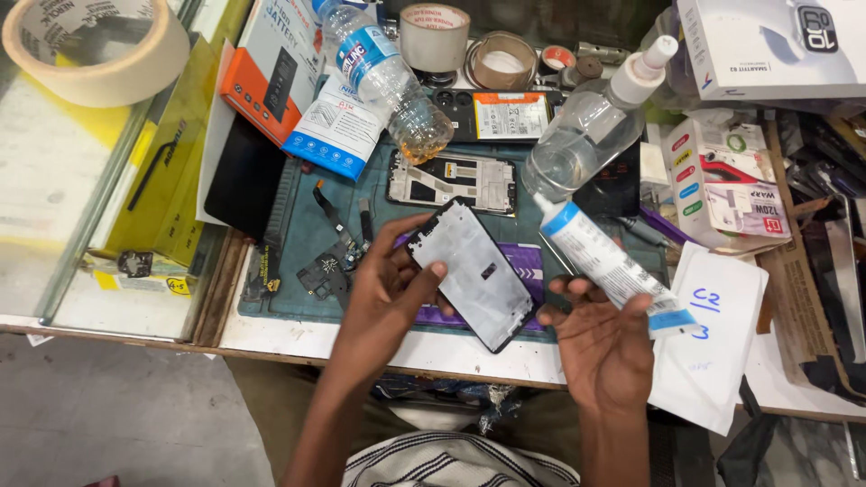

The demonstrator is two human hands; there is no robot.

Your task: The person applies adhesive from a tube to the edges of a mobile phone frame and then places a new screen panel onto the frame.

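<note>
Surrounding items on the desk [298, 338]

A teal work mat [307, 230] is lying on the desk, carrying a bare phone frame [451, 180] and loose flex parts [329, 266]. A plastic water bottle [383, 77] and a clear pump bottle [591, 122] are standing behind it; tape rolls [435, 36] are sitting further back, and a large masking tape roll [95, 45] is resting at far left.

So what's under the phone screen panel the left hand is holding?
Beneath the phone screen panel a purple strip shows on the green work mat. The left hand and the panel cover the rest. The right hand holds a white tube.
</note>
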